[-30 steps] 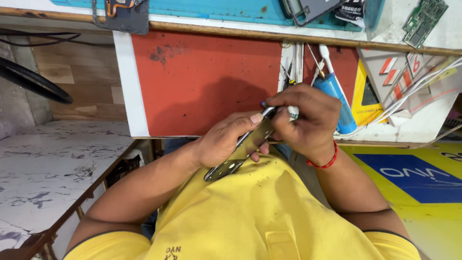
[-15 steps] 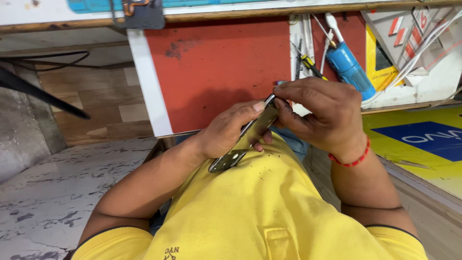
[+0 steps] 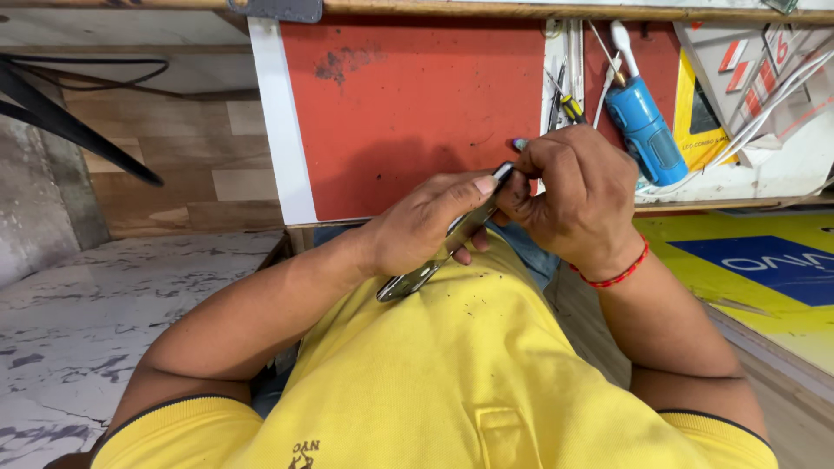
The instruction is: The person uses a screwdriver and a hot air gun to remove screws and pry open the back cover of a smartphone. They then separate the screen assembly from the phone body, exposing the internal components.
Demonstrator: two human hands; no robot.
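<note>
The left hand (image 3: 417,230) has its grip closed around a phone (image 3: 447,239), held edge-on and tilted, its lower end over the yellow shirt (image 3: 452,373) and its upper end up by the right hand. The right hand (image 3: 578,195) is curled shut at the phone's top edge, fingertips pinching there; whether a small tool sits between them cannot be told. Both hands hang in the air just in front of the near edge of the tabletop (image 3: 486,219), touching nothing but the phone.

A red mat (image 3: 408,113) with a white strip along its left edge covers the tabletop beyond the hands. To its right lie a blue electric screwdriver (image 3: 643,126), slanted, and thin hand tools (image 3: 565,87) beside it. Further right lies a flat yellow pack (image 3: 695,117) under white cables (image 3: 773,95). Low on the right stands a yellow board with a blue rectangle (image 3: 764,265). On the left, the marbled floor (image 3: 95,321) lies open.
</note>
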